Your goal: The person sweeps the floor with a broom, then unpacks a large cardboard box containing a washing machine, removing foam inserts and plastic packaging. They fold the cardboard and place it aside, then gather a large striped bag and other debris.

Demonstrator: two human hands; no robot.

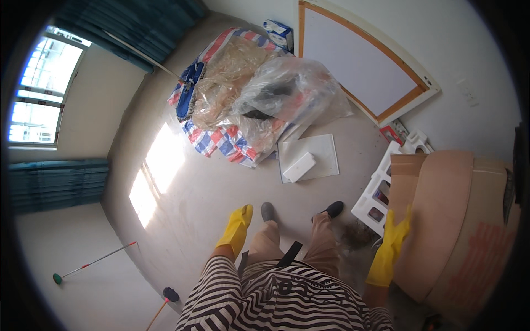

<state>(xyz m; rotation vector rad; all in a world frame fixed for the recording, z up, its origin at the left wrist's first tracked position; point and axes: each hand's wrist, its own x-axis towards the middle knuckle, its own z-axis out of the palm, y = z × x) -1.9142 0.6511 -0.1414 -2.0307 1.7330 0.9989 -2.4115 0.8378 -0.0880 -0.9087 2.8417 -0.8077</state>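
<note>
My left hand (237,227), in a yellow rubber glove, hangs over the bare floor beside my left leg. Its fingers look curled together, and nothing shows in them. My right hand (389,248), gloved the same way, has its fingers spread. It is at the near side of a large brown cardboard box (445,215) with red printing; whether it touches the cardboard I cannot tell. Just beyond that hand, a white plastic rack or frame with square openings (372,198) leans by the box. Ahead of my feet, a white rectangular block (299,167) rests on a pale square panel (325,153).
Clear plastic sheeting (298,82) and a blue flat mop head (188,93) lie on a striped and checked tarp (232,145). A wood-edged board (356,62) leans against the wall. Two long-handled cleaning tools, one with a green head (57,278), one dark (170,294), stand left.
</note>
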